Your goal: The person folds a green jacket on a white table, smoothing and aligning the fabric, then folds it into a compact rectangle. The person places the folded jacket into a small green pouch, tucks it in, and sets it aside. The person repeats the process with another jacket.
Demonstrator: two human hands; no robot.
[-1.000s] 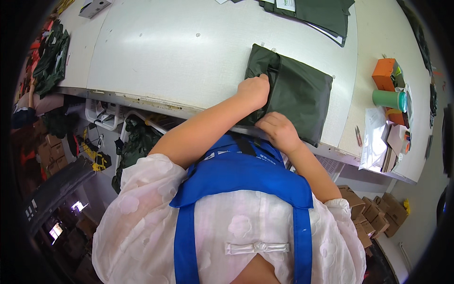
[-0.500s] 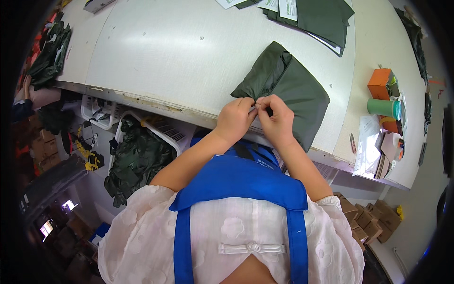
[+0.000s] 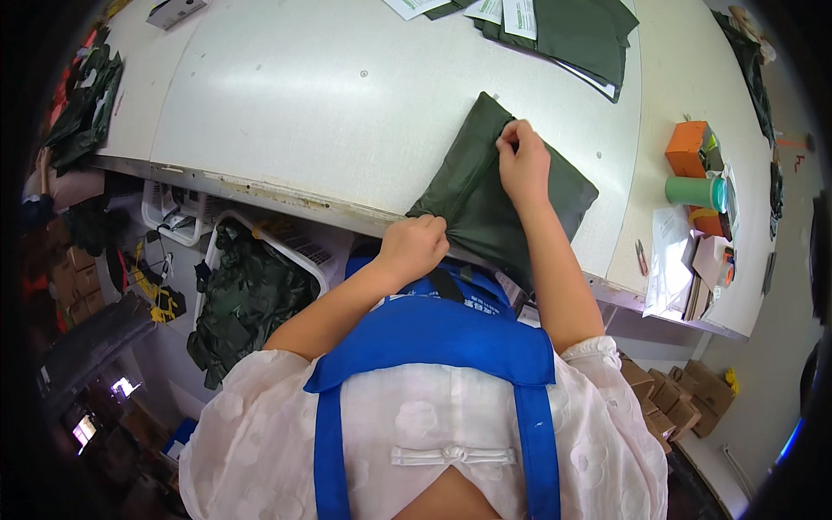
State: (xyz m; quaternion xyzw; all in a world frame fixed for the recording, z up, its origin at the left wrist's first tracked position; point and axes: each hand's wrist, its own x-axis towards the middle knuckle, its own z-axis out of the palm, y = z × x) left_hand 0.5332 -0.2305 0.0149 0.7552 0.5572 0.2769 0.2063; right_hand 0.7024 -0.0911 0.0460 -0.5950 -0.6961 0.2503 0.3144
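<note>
A dark green fabric pouch [image 3: 562, 186] lies flat near the table's front edge, its near corner overhanging that edge. A seam or flap line runs across it, from near my left hand up toward my right. My left hand [image 3: 414, 247] is closed on its near left corner, the fingers curled and partly hidden. Higher up, my right hand [image 3: 524, 165] pinches at the far end of that line. Whatever small part sits between those fingertips is too hidden to make out.
Folded dark green pieces [image 3: 581, 35] with white printed cards lie at the far side. On the right are a green cylinder [image 3: 693, 193], an orange box [image 3: 689, 149], snips [image 3: 641, 258] and papers. Below the edge, a white basket [image 3: 325, 276] holds dark green fabric. Another person's hand shows far left.
My hands have moved apart: the right up along the pouch, the left slightly down and left. The pouch's gaping, crumpled left part now lies flatter and closed.
</note>
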